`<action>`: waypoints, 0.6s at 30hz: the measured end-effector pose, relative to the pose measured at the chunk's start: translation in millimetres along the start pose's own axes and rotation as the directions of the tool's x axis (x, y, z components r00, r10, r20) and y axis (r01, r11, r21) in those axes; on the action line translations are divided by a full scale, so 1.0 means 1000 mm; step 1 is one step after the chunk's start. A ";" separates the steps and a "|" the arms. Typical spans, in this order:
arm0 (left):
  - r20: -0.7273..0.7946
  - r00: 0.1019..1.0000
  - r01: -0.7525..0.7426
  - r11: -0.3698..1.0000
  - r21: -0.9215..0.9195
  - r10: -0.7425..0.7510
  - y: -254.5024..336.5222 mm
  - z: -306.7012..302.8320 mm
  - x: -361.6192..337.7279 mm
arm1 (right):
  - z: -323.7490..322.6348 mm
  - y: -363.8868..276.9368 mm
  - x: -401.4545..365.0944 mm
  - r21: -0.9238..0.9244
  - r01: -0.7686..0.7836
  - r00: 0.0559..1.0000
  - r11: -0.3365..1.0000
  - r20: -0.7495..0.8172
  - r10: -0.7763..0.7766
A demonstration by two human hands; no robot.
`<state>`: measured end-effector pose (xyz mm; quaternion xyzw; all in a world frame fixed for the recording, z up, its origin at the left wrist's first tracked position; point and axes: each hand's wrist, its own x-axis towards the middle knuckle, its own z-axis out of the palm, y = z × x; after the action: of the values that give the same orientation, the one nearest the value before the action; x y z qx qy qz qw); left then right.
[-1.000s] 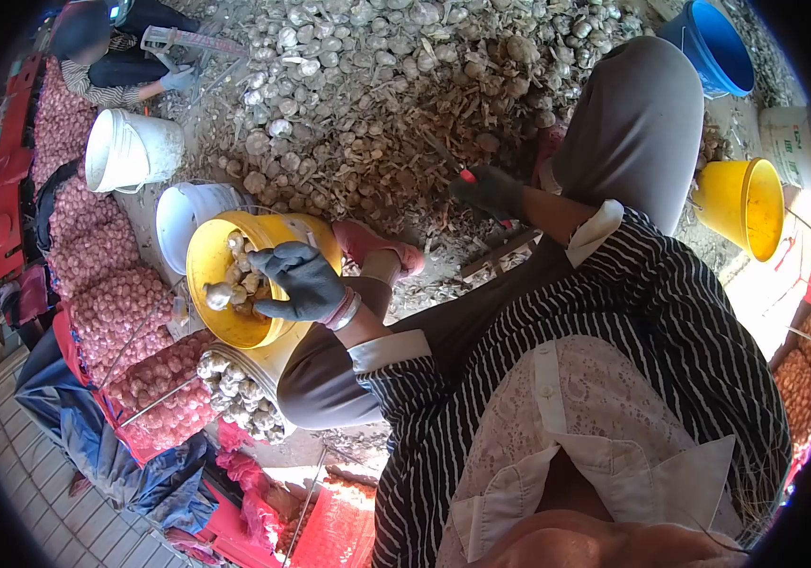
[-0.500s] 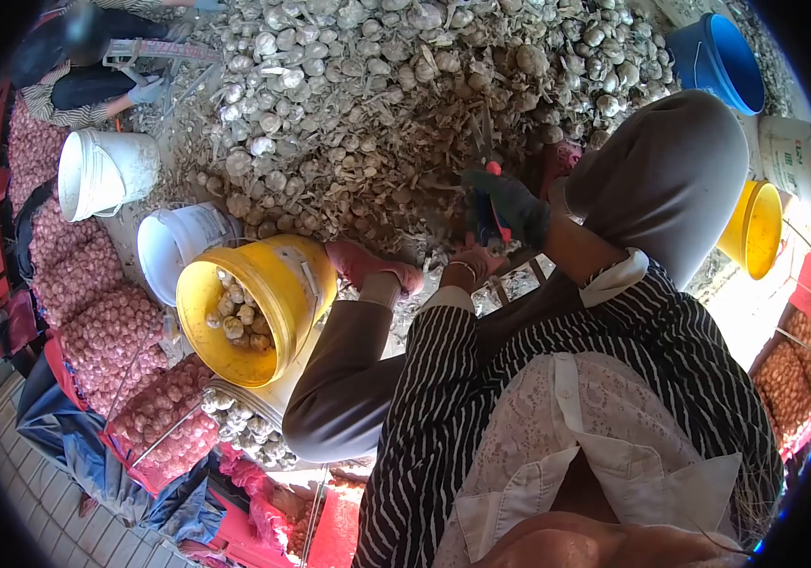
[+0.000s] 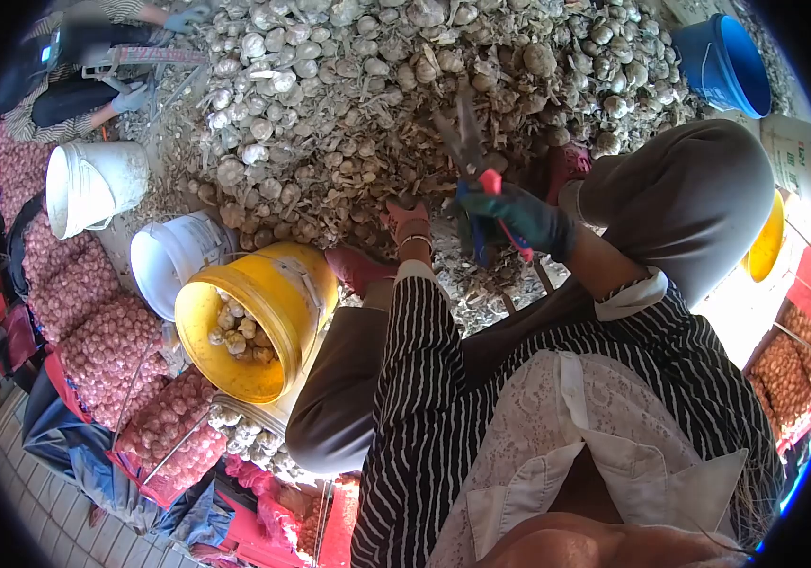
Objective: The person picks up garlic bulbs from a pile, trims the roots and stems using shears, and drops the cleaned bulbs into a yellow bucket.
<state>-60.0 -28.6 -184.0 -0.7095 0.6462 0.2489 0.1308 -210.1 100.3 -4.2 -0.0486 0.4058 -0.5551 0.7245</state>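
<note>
My right hand point(image 3: 519, 220), in a dark green glove, is closed around shears point(image 3: 467, 151) with red and blue handles. Their blades are apart and point at the garlic pile point(image 3: 329, 123). To the left of the shears, my left hand point(image 3: 408, 223), in a pink glove, reaches to the pile's near edge. Its fingers are bent around something small and dark that I cannot make out. Loose bulbs, dry stalks and husks surround both hands.
Left of my legs stand a yellow bucket point(image 3: 277, 284) holding garlic and white buckets point(image 3: 178, 260). Filled net bags point(image 3: 112, 355) line the far left. A blue bucket point(image 3: 722, 66) is upper right. A person's gloved hand point(image 3: 129, 96) shows upper left.
My left hand has moved left and up to the pile, away from my right hand. The shears now point up over the pile with their blades in plain view.
</note>
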 end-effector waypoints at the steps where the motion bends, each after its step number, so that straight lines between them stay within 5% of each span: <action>1: 0.007 1.000 -0.008 1.000 -0.007 0.008 -0.001 0.003 0.006 | -0.007 0.009 0.005 -0.419 -0.090 0.993 0.904 -0.113 0.047; 3: 0.196 0.981 0.068 0.949 -0.308 -0.007 -0.009 0.002 0.020 | -0.013 0.026 0.004 -0.537 0.011 0.985 0.843 -0.140 -0.102; 4: 0.191 0.982 0.070 0.947 -0.313 -0.009 -0.016 0.004 0.020 | -0.014 0.031 0.005 -0.664 0.115 0.941 0.739 -0.167 -0.296; 5: 0.302 0.949 0.188 0.620 -0.762 0.085 -0.025 0.004 0.019 | -0.014 0.036 0.006 -0.774 0.195 0.862 0.602 -0.157 -0.482; 6: 0.334 0.915 0.319 0.101 -0.942 0.229 -0.033 0.001 0.017 | -0.012 0.032 0.005 -0.771 0.207 0.862 0.602 -0.147 -0.484; 7: 0.321 0.919 0.306 0.101 -0.947 0.227 -0.039 -0.008 0.013 | -0.009 0.021 0.003 -0.871 0.095 0.858 0.481 -0.173 -0.483; 8: 0.286 0.907 0.314 -0.046 -0.948 0.308 -0.042 -0.018 0.008 | -0.007 0.011 0.001 -0.940 -0.021 0.850 0.341 -0.196 -0.488; 9: 0.236 0.893 0.327 -0.192 -0.925 0.383 -0.044 -0.027 0.002 | -0.004 0.003 -0.001 -0.942 -0.005 0.850 0.335 -0.180 -0.494; 10: 0.133 0.945 0.186 -0.157 -0.970 0.300 -0.029 -0.054 -0.024 | -0.001 -0.002 -0.004 -0.974 -0.061 0.880 0.219 -0.156 -0.449; 14: 0.077 0.940 0.105 -0.069 -0.992 0.331 -0.037 -0.074 -0.025 | 0.015 -0.010 -0.016 -0.980 -0.144 0.913 -0.139 -0.077 -0.400; 18: -0.051 0.874 -0.124 0.122 -0.985 0.482 -0.036 -0.114 -0.073 | 0.010 -0.004 -0.020 -0.957 -0.117 0.904 -0.266 0.008 -0.428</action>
<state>-6.6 -20.2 -54.7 -0.4354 0.4462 0.7177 -0.3101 -207.5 111.7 14.9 -0.5542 0.7903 -0.1094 0.2373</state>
